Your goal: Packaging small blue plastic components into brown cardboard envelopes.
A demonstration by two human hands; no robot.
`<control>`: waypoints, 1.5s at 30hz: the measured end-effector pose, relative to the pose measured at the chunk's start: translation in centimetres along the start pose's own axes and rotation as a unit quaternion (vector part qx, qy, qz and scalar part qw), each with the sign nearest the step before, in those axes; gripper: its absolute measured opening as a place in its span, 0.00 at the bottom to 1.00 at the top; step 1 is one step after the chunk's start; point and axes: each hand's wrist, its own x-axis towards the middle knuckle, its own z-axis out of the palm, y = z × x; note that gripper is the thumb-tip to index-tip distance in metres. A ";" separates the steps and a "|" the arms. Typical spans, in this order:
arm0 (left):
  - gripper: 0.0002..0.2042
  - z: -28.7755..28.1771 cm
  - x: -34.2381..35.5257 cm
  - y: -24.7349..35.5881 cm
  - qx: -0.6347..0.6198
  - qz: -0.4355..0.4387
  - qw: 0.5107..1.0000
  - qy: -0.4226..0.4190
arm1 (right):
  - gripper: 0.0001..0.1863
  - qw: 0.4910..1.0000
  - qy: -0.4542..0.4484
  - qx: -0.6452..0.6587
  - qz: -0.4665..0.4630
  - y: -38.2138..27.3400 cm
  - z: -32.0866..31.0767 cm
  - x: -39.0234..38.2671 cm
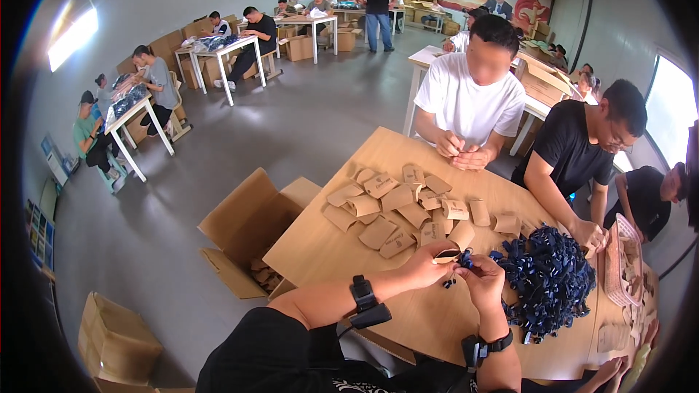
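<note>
My left hand (428,268) grips a small brown cardboard pillow box (460,236), its opened end turned toward my right hand. Pinched in the fingers of my right hand (483,279) is a small dark blue corded bundle (466,259), right at the box's mouth. Thin dangling ends with dark tips hang below it; its exact kind is too small to make out. A big heap of similar dark blue bundles (546,280) lies just right of my right hand. Beyond my hands, several flattened or folded brown pillow boxes (397,198) are scattered over the wooden table (371,153).
An open carton (244,211) with brown pieces inside stands on the floor left of the table. A pink basket (623,262) is at the right. Across sits a person in white (470,91); a person in black (571,145) works beside the heap. A closed carton (116,338) stands lower left.
</note>
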 end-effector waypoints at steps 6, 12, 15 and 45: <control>0.12 -0.2 -0.8 1.0 -0.156 -0.064 0.983 -0.069 | 0.11 0.993 0.019 0.097 0.066 -0.4 -0.2 -1.3; 0.18 -0.6 -0.6 0.9 -0.256 -0.126 0.952 -0.111 | 0.09 0.996 0.051 -0.072 0.034 -0.8 -1.8 -0.1; 0.16 -0.9 -0.3 3.5 -0.112 -0.107 0.983 -0.101 | 0.12 0.997 0.076 -0.021 0.013 -2.6 -2.7 1.0; 0.14 0.4 -0.9 2.9 0.092 -0.063 0.985 -0.135 | 0.21 0.969 0.115 -0.019 -0.218 -3.6 0.9 -1.3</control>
